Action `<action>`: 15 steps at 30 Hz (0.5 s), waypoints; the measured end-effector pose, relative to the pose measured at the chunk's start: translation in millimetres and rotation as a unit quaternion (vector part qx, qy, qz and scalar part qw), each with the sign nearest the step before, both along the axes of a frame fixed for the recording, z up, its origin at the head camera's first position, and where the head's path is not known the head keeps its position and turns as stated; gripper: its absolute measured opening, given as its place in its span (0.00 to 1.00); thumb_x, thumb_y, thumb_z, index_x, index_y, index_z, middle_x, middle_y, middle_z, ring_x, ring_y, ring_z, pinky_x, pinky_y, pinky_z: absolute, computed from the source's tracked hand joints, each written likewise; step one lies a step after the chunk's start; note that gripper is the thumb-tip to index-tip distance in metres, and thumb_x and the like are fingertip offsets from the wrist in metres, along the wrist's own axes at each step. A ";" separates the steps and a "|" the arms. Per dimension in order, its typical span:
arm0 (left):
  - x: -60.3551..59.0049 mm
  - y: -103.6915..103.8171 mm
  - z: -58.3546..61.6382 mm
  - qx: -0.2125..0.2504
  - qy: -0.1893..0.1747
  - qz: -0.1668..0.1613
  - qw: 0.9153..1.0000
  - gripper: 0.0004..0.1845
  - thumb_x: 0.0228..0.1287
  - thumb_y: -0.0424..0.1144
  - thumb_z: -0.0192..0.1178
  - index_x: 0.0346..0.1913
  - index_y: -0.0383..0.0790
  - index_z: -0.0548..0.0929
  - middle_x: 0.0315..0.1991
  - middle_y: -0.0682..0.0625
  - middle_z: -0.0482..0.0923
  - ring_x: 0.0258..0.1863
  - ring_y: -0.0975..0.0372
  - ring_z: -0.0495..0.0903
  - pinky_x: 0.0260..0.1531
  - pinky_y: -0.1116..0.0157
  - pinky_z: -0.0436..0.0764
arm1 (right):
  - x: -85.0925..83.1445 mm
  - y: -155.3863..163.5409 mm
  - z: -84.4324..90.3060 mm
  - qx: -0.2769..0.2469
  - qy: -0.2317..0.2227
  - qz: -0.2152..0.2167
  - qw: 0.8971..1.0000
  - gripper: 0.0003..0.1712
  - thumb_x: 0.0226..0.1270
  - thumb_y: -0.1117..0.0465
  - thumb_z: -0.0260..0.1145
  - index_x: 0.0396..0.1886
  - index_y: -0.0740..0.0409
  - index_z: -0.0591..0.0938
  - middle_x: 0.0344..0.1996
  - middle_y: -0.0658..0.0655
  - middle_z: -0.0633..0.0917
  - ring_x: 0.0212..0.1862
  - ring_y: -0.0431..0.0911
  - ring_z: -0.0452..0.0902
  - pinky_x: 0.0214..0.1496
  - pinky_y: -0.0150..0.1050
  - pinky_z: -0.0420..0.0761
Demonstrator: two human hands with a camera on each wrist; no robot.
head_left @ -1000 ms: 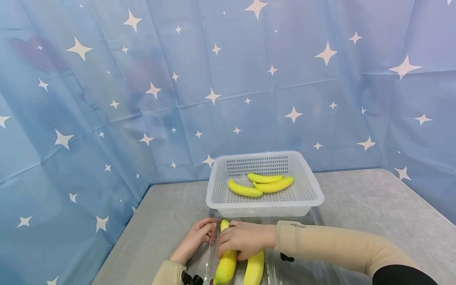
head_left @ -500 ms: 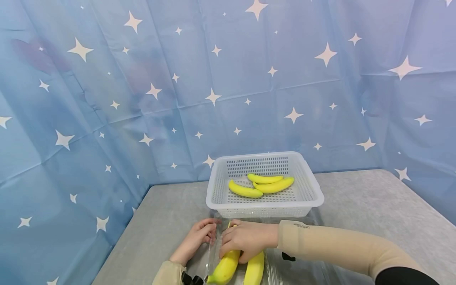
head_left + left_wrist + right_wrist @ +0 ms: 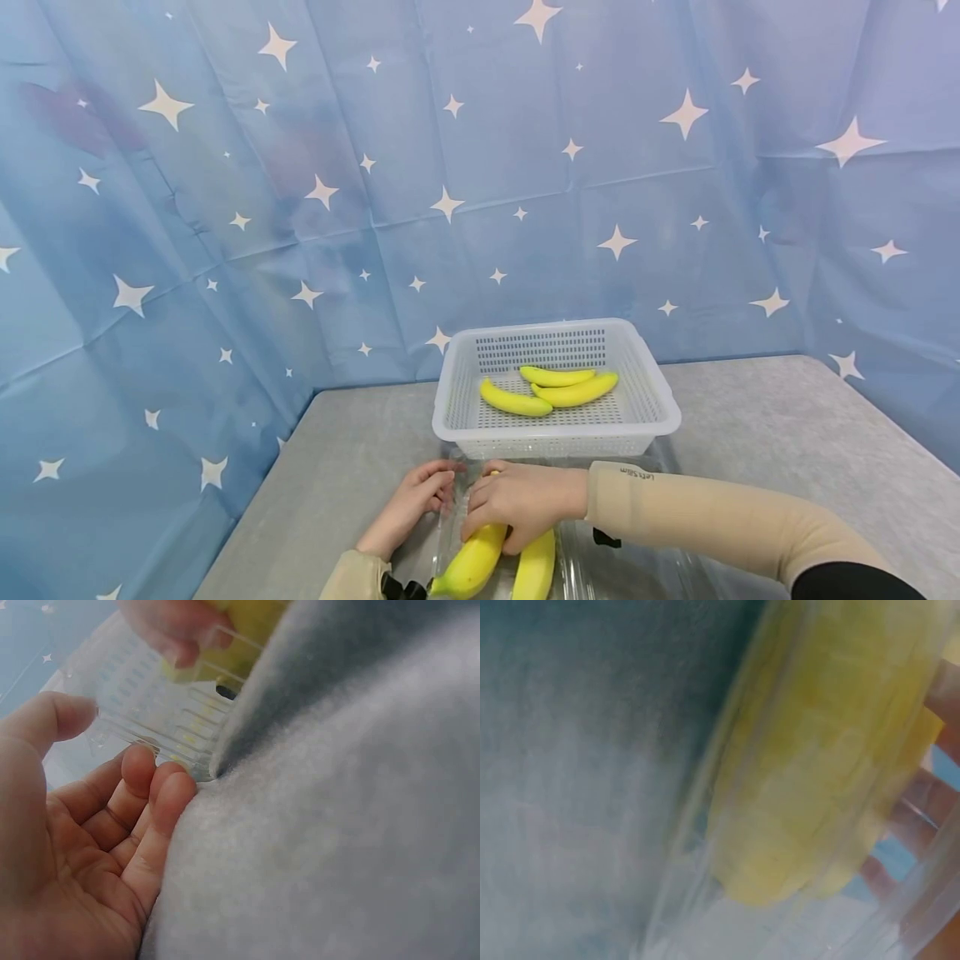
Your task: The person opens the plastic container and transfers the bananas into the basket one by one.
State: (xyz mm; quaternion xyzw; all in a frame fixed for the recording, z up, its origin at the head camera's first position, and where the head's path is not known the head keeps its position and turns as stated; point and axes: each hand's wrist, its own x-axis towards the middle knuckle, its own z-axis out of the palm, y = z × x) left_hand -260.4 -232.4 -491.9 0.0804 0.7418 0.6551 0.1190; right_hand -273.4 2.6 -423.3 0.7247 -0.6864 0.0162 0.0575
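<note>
Gripping a banana through a clear plastic bag at the table's near edge, our right hand curls around it. Beside it, a second banana lies. Our left hand rests relaxed, fingertips touching the bag's edge. Beyond, a white basket holds three bananas.

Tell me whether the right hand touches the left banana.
Touching. The head view shows the right hand lying on the left banana, its fingers over the upper end.
</note>
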 end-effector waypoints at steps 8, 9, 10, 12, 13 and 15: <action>1.3 -0.1 2.3 0.000 0.000 0.002 1.000 0.22 0.72 0.43 0.53 0.59 0.28 0.76 0.26 0.51 0.74 0.24 0.65 0.73 0.25 0.68 0.78 | 0.1 1.9 3.8 -0.009 0.002 0.000 1.000 0.27 0.53 0.56 0.73 0.56 0.39 0.80 0.46 0.38 0.81 0.50 0.30 0.72 0.57 0.35 0.66; 1.5 0.0 2.6 0.000 -0.001 0.002 1.000 0.23 0.72 0.43 0.53 0.59 0.28 0.76 0.26 0.51 0.74 0.24 0.65 0.73 0.25 0.68 0.78 | 0.3 2.2 4.8 -0.009 0.001 -0.001 1.000 0.27 0.53 0.56 0.73 0.56 0.40 0.80 0.46 0.38 0.81 0.50 0.30 0.72 0.57 0.35 0.66; 1.7 0.1 2.9 0.001 -0.001 0.002 1.000 0.23 0.72 0.43 0.53 0.59 0.27 0.76 0.26 0.51 0.74 0.24 0.65 0.73 0.25 0.68 0.78 | 0.6 2.7 5.7 -0.009 0.000 -0.002 1.000 0.27 0.53 0.56 0.73 0.56 0.40 0.80 0.46 0.38 0.81 0.50 0.31 0.72 0.57 0.35 0.66; 2.1 0.4 3.3 0.001 -0.001 0.002 1.000 0.23 0.73 0.43 0.53 0.59 0.27 0.76 0.26 0.51 0.74 0.24 0.65 0.73 0.24 0.68 0.78 | 1.5 3.7 8.2 -0.010 -0.004 -0.004 1.000 0.28 0.53 0.57 0.73 0.56 0.40 0.80 0.46 0.38 0.81 0.50 0.31 0.72 0.57 0.35 0.66; 2.2 0.4 3.2 0.001 -0.001 0.002 1.000 0.23 0.73 0.43 0.53 0.59 0.27 0.76 0.26 0.51 0.74 0.24 0.65 0.73 0.24 0.68 0.78 | 2.0 4.1 9.4 -0.009 -0.006 -0.006 1.000 0.28 0.53 0.57 0.73 0.56 0.40 0.80 0.46 0.38 0.81 0.50 0.31 0.72 0.58 0.36 0.67; 2.6 0.6 3.3 0.000 -0.001 0.001 1.000 0.23 0.73 0.43 0.53 0.59 0.27 0.76 0.26 0.51 0.74 0.24 0.65 0.73 0.24 0.68 0.78 | 3.1 5.0 11.4 -0.008 -0.008 -0.009 1.000 0.28 0.53 0.57 0.74 0.56 0.40 0.80 0.47 0.38 0.81 0.50 0.31 0.73 0.58 0.36 0.67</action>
